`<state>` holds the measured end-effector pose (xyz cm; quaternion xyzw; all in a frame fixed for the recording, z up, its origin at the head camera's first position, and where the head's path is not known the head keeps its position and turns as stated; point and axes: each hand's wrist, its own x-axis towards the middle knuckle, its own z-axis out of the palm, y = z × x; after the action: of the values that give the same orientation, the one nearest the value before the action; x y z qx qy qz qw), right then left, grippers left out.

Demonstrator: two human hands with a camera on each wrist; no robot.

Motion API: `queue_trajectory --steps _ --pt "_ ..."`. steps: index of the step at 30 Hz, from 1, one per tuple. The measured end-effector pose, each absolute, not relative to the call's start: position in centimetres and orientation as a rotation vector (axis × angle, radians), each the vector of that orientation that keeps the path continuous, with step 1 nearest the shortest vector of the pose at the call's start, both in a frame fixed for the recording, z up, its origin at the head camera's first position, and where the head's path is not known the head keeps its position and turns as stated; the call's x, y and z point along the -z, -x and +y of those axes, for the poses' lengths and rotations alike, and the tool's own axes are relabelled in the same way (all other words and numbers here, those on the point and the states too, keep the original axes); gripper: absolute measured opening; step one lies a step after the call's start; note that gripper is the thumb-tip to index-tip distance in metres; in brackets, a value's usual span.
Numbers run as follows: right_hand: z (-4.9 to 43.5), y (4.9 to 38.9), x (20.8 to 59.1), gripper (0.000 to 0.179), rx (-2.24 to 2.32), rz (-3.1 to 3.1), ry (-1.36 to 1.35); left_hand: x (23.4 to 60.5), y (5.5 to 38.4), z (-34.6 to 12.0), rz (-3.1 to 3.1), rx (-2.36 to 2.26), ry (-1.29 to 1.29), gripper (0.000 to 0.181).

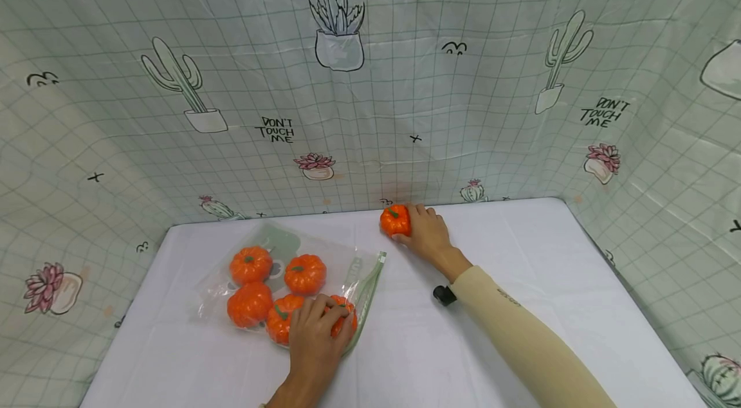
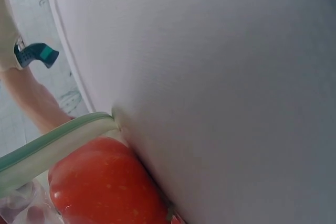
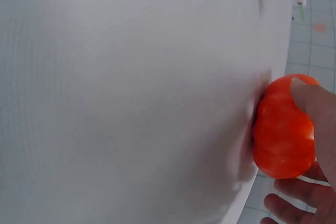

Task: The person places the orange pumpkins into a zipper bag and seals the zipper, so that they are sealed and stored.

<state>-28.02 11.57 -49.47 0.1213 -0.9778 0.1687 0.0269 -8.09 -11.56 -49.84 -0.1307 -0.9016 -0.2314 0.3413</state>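
Note:
Near the table's back edge, my right hand [image 1: 427,231] grips a small orange toy pumpkin [image 1: 395,220] with a green stem. In the right wrist view the thumb lies on one side of this pumpkin [image 3: 283,129], with the fingers spread round the other side. A clear zip bag [image 1: 347,247] with a green closure strip lies flat at left, holding several similar pumpkins [image 1: 305,274]. My left hand [image 1: 318,334] curls over the bag's front right pumpkin [image 1: 343,316], partly hiding it. In the left wrist view that pumpkin [image 2: 107,184] sits just inside the green-edged mouth.
A white cloth covers the table [image 1: 405,343]. Behind it and on both sides hangs a gridded curtain [image 1: 393,92] printed with cactus drawings. A black strap piece [image 1: 444,295] sits at my right wrist, below the beige sleeve [image 1: 515,324].

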Motion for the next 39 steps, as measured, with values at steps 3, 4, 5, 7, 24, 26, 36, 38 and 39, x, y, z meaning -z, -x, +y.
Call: queue_trajectory --steps 3,4,5,7,24,26,36,38,39 --pt "11.5 28.1 49.5 0.080 -0.572 -3.017 -0.375 49.8 8.1 -11.5 -2.351 0.602 0.337 0.025" --pt "11.4 28.2 49.5 0.080 -0.591 -3.016 -0.374 49.8 8.1 -11.5 -2.354 0.602 0.334 0.025" --pt "11.4 28.2 49.5 0.080 -0.607 -3.011 -0.374 49.8 8.1 -11.5 -2.356 0.602 0.333 0.025" --pt "11.3 28.2 49.5 0.079 -0.636 -3.005 -0.371 49.8 8.0 -11.5 -2.359 0.600 0.329 0.025" --pt "12.0 24.2 49.0 0.080 -0.681 -2.900 -0.411 50.0 8.1 -11.7 -2.365 0.615 0.335 0.023" --pt "12.0 23.2 48.7 0.079 -0.689 -2.887 -0.421 50.0 8.1 -11.7 -2.359 0.614 0.336 0.023" --pt "12.5 18.4 47.6 0.079 -0.745 -2.841 -0.466 49.9 8.1 -11.7 -2.386 0.605 0.319 0.023" --pt "12.7 17.6 47.5 0.080 -0.752 -2.836 -0.465 49.9 8.0 -11.7 -2.388 0.601 0.317 0.023" --pt "12.7 17.1 47.5 0.080 -0.754 -2.836 -0.465 49.9 8.0 -11.7 -2.387 0.601 0.317 0.023"
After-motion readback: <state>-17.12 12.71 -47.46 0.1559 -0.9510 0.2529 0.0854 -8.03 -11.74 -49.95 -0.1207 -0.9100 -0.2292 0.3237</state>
